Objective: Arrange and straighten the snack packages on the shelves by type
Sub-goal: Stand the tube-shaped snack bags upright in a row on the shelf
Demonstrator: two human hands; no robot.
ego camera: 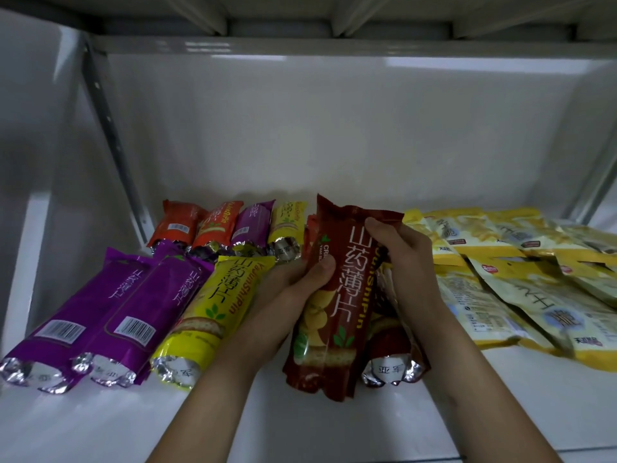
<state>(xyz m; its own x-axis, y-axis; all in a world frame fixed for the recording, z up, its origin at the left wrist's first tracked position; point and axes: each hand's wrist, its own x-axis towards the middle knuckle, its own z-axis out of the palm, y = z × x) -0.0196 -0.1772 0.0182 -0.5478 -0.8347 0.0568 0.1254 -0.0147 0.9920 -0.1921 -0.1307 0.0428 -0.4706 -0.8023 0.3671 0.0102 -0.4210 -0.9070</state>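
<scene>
Your two forearms come up from the bottom of the view, and both are bare as far as the frame shows: no sleeve, cuff or glove covers them. Your left hand [293,285] and your right hand [405,259] are bare too. No ring shows on any finger you can see, and neither wrist carries a watch, band or bracelet. The thumbnail on your left hand is short and plain, without polish. Nothing else of your body or clothing is in view.

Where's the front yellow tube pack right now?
Head view, front row left of centre: the yellow pack lies on the shelf between the purple packs and the left hand.
</scene>
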